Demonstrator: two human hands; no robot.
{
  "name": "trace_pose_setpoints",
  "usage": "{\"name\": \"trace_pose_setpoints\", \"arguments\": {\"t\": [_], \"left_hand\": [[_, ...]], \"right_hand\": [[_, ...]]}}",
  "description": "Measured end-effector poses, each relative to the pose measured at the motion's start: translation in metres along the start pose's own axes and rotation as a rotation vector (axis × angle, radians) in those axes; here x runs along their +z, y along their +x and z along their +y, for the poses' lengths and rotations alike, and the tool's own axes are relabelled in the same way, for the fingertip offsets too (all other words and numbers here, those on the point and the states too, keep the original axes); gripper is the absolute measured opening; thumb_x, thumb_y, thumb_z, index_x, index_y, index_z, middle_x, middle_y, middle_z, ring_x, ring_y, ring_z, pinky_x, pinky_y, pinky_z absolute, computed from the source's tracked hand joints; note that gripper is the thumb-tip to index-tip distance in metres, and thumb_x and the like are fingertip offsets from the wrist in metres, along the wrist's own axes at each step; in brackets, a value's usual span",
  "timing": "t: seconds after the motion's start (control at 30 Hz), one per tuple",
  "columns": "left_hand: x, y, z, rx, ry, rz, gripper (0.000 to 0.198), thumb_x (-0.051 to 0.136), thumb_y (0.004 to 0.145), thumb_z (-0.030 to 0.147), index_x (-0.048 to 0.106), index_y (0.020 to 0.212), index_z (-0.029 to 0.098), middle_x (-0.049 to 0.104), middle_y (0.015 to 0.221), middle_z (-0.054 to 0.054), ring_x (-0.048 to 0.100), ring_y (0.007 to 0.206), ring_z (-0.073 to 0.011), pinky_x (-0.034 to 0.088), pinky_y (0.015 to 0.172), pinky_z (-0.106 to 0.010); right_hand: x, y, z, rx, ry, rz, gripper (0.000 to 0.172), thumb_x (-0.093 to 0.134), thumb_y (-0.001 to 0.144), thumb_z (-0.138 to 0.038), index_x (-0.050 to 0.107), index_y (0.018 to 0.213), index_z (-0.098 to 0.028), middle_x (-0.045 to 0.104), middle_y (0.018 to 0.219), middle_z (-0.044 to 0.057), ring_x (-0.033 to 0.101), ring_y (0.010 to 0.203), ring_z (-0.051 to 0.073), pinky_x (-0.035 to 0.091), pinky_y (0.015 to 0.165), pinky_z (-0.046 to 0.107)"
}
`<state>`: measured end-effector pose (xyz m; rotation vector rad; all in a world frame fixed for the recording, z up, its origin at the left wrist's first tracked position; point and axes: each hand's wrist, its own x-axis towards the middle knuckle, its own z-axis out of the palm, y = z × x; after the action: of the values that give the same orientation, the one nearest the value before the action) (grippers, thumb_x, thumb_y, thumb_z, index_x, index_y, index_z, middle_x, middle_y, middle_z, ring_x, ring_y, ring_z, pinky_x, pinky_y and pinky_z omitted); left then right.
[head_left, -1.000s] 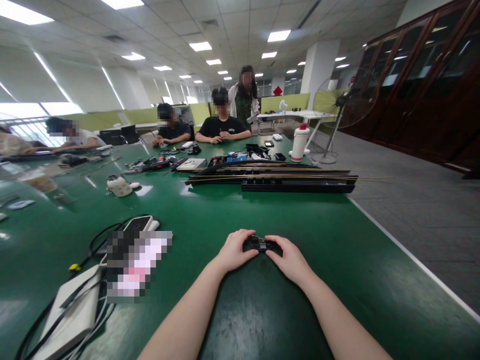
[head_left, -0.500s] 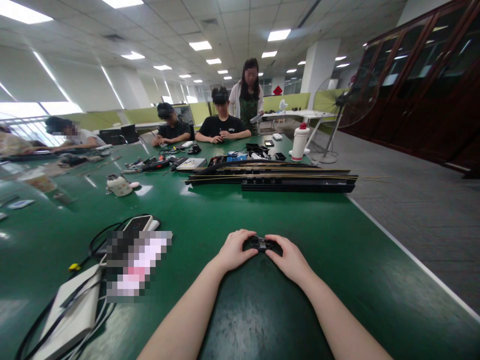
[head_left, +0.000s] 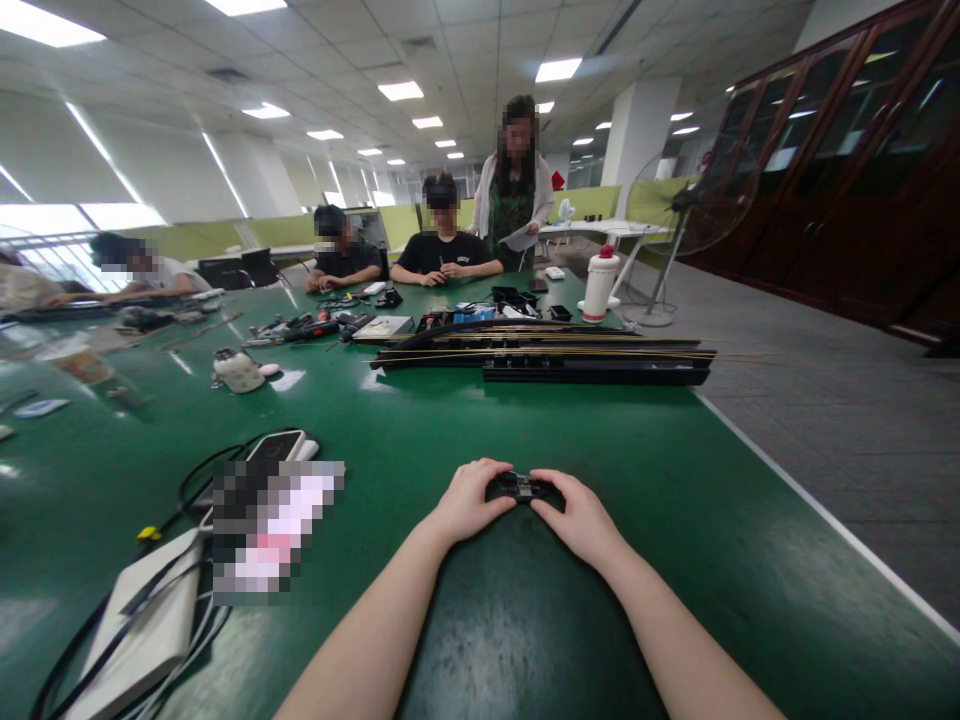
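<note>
Between my hands is a small dark part (head_left: 523, 487) with a lighter, metallic-looking middle; its exact kind is too small to make out. My left hand (head_left: 475, 498) grips its left end, thumb at the near side and fingers at the far side. At the right end my right hand (head_left: 576, 508) holds it the same way. Both hands are low over the green table (head_left: 420, 430), or resting on it. The fingers hide the ends of the part.
Beyond my hands lie long black rails (head_left: 600, 372) with thin brass-coloured rods. A white bottle (head_left: 600, 288) with a red cap stands behind them. To my left are a phone (head_left: 277, 452), cables and a white flat box (head_left: 142, 610). Several people sit or stand around the table.
Both hands and the dark part look unmoved. Across the table, the standing person has shifted to the right and nearer, holding a pale sheet.
</note>
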<state>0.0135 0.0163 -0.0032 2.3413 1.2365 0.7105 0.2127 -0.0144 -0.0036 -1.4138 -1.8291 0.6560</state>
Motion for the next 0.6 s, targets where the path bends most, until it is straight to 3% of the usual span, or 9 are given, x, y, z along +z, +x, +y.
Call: {"name": "trace_pose_setpoints", "arguments": {"t": [0.6], "left_hand": [[0.0010,-0.0003,-0.0017,0.013,0.002,0.002,0.042,0.068,0.073,0.027,0.055,0.113,0.023,0.061,0.110,-0.004,0.054,0.103,-0.0240,0.040,0.092,-0.039]], "right_hand": [[0.0026,0.0002,0.0041,-0.094,0.003,0.007,0.031,0.061,0.073,-0.022,0.064,0.104,-0.022,0.064,0.111,0.007,0.057,0.107,0.022,0.042,0.098,0.040]]}}
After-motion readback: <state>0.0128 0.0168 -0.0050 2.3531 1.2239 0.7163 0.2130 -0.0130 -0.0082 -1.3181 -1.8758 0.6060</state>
